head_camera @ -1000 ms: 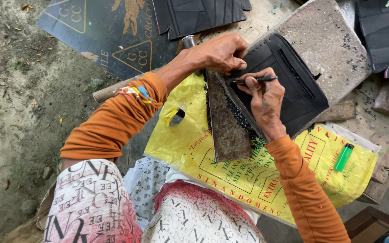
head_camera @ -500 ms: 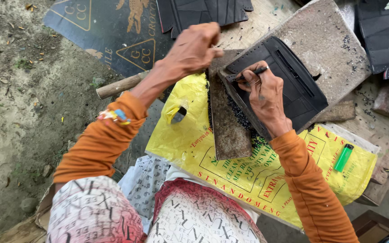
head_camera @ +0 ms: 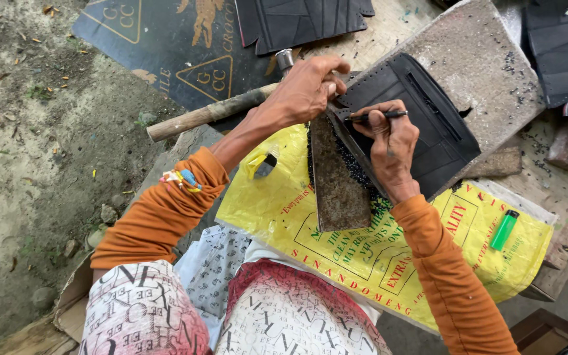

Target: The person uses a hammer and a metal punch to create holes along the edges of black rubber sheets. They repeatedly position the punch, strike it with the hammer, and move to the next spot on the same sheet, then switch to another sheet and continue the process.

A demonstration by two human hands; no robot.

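My left hand (head_camera: 305, 90) grips a hammer with a wooden handle (head_camera: 205, 114), close to its metal head (head_camera: 285, 60). The hand is down against the near end of a thin dark punch (head_camera: 384, 116), which my right hand (head_camera: 389, 146) pinches. The punch lies flat across the edge of a black leather-like piece (head_camera: 432, 125). That piece rests on a grey stone block (head_camera: 478, 56), its edge over a rusty flat metal bar (head_camera: 336, 181). Black crumbs lie beside the bar.
A yellow printed plastic bag (head_camera: 363, 253) covers my lap area, with a green lighter (head_camera: 504, 229) on its right part. More black cut pieces (head_camera: 300, 20) lie at the top and at the right (head_camera: 567, 49). A dark printed sheet (head_camera: 146, 49) and bare ground (head_camera: 27, 164) are to the left.
My left hand lifted the hammer up and left half a second ago, then came back down onto the punch. My right hand stayed on the black piece.
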